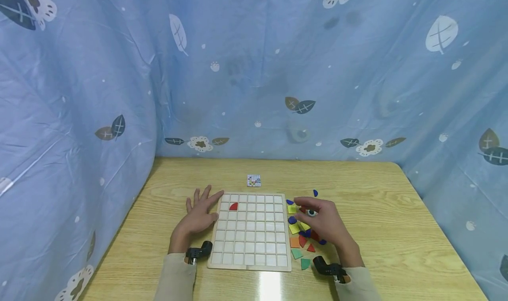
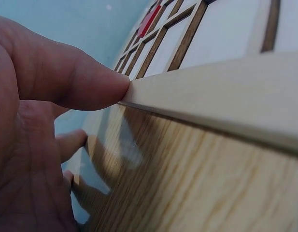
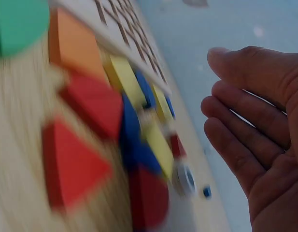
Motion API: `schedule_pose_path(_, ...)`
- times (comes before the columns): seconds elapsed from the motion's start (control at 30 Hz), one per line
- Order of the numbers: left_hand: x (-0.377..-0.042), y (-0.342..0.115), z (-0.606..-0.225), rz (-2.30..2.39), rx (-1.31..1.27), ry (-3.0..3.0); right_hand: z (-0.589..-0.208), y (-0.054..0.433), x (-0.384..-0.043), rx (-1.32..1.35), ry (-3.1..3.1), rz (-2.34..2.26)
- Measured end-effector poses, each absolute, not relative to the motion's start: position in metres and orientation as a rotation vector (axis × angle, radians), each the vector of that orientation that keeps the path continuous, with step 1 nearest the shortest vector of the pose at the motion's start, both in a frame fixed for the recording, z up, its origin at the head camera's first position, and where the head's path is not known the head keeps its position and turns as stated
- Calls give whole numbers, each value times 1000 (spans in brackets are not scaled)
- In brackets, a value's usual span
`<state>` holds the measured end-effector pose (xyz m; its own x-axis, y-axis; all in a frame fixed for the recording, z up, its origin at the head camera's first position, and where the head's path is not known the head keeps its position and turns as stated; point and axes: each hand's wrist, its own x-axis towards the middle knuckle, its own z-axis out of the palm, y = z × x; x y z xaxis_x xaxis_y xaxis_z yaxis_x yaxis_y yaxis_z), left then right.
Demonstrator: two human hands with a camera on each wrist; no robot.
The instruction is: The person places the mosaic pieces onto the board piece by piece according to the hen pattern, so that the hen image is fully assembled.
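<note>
A wooden grid board point(image 1: 249, 268) with white square cells lies on the table, and a red quarter-circle piece point(image 1: 234, 206) sits in its upper left part. My left hand point(image 1: 198, 218) is spread at the board's left side; in the left wrist view its thumb point(image 2: 91, 79) touches the pale wooden rim. Above the loose pieces right of the board hovers my right hand point(image 1: 326, 219), holding nothing, with thumb and fingers apart. Beneath and around it lie yellow squares point(image 1: 293, 229), a red triangle point(image 3: 76, 166), an orange square point(image 1: 294, 242) and blue pieces, partly hidden by the hand.
A small card with a coloured grid picture point(image 1: 254, 180) lies behind the board. Green pieces point(image 1: 305, 264) are near the front right corner, and a blue half-round piece point(image 1: 315, 193) lies farther back. A blue patterned curtain point(image 1: 254, 71) hangs behind the table.
</note>
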<state>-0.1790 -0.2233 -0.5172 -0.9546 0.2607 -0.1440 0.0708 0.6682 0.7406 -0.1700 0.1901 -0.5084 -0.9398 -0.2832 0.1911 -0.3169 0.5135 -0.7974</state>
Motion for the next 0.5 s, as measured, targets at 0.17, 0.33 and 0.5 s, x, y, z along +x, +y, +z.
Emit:
schedule_pose_path(0.17,-179,-224,-518,1155,269,2644,-515,211,-168,379,-2738,1465)
schedule_pose_path(0.33,-179,-224,-518,1164,268,2639,-518,221,-169,281,-2763,1452)
schedule_pose_path(0.5,-180,-225,-519,1158,269,2643,-521,226,-171,267,-2756,1479)
